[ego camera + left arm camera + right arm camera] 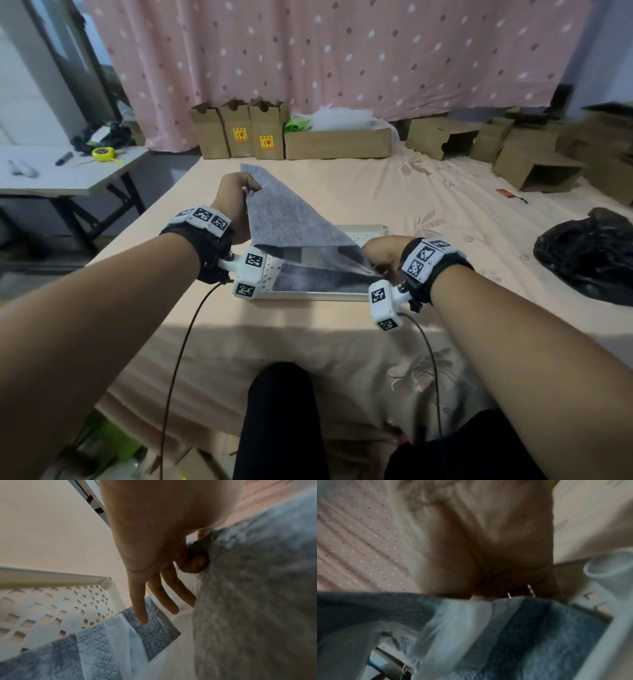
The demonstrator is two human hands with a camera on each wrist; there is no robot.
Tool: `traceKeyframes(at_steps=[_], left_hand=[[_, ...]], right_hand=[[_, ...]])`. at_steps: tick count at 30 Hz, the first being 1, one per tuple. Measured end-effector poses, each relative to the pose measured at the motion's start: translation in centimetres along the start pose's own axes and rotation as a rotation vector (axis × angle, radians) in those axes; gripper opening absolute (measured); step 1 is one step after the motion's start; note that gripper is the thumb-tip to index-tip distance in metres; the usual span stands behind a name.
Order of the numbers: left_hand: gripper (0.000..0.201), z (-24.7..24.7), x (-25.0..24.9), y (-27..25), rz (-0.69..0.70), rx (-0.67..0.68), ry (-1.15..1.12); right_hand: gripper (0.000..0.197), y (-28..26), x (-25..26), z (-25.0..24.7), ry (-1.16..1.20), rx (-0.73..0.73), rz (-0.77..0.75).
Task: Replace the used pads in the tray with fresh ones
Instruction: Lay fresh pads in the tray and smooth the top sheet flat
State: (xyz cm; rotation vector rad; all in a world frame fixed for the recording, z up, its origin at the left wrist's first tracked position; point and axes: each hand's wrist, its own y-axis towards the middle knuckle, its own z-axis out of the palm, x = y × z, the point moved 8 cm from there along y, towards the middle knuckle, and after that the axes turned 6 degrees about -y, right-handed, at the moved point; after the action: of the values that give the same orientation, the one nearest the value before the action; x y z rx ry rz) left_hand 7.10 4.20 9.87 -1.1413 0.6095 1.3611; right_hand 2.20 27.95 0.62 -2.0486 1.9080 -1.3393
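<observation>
A bed (428,192) with a peach sheet carries everything here. At its far edge, under a pink dotted curtain (342,51), stands a row of brown cardboard boxes (337,144), and more boxes lie at the far right. A black plastic bag (589,253) lies on the sheet at the right, well apart from the tray. To the left of the bed stands a white bench (68,171) with a yellow tape measure (102,153) on it.

The white perforated tray (308,295) lies on the bed in front of the person. Above it a grey felt pad (291,219) is lifted in a slope: its left corner is high, its right corner is low at the tray. The left hand (233,202) holds the high corner; in the left wrist view the thumb and a bent finger pinch the felt, while the other fingers (142,609) hang straight and loose. The right hand (383,253) is at the low corner, by the right end of the tray. Its fingers seem closed on the pad edge, but the right wrist view is blurred, so I cannot tell the grip for sure.

Under the felt, a quilted blue-grey pad (96,649) with a white border lies in the tray and leaves the left part of the grid floor bare.
</observation>
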Motion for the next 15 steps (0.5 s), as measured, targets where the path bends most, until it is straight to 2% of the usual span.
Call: traceKeyframes(at_steps=[2,4,6,10,12,15], left_hand=[[0.016,-0.2,0.2,0.1,0.01,0.02,0.02],[0.011,-0.9,0.0,0.1,0.006,0.005,0.017],[0.009,-1.2,0.0,0.0,0.004,-0.007,0.004],[0.024,-1.9,0.0,0.5,0.03,-0.014,-0.033],[0.022,-2.2,0.0,0.5,0.037,-0.033,-0.034],[0.021,-1.9,-0.1,0.5,0.048,-0.041,-0.077]], right_hand=[[0.012,-0.2,0.6,0.9,-0.007,0.077,0.026],[0.026,-0.7,1.1,1.0,-0.03,0.09,0.043],[0.027,-1.6,1.4,1.2,-0.036,0.125,0.07],[0.033,-2.3,1.4,2.5,0.038,0.256,0.115],[0.026,-2.0,1.4,3.1,0.051,0.271,0.104],[0.014,-1.3,1.3,3.0,0.149,0.214,0.079]])
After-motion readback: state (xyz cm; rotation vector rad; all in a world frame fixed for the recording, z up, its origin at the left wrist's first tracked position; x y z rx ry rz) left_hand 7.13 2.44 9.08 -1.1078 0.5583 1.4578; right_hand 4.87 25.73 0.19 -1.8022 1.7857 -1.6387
